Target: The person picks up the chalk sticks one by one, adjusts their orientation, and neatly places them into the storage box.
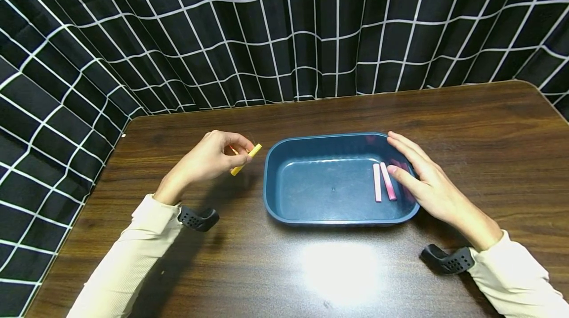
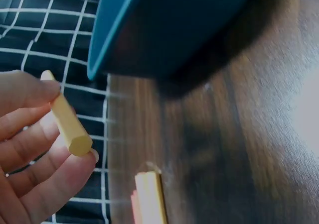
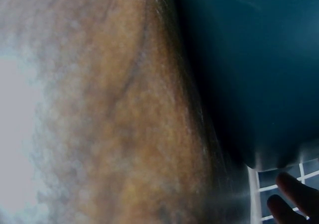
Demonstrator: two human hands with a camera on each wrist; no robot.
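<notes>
Two pink sticks [image 1: 377,182] lay in the 3 o'clock end of the blue tub [image 1: 311,194] on the desk [image 1: 240,268]. At the tub's 9 o'clock, the person's left grip [image 1: 218,154] pinched a yellow stick [image 1: 256,149] between thumb and fingers, tilted toward half past one. At 6 o'clock in the left wrist view, at least one more yellow stick [image 2: 151,199] lay on the desk beside a red stick [image 2: 135,207]. At the tub's 3 o'clock, the right grip [image 1: 424,179] was open, fingers extended, thumb over the rim.
</notes>
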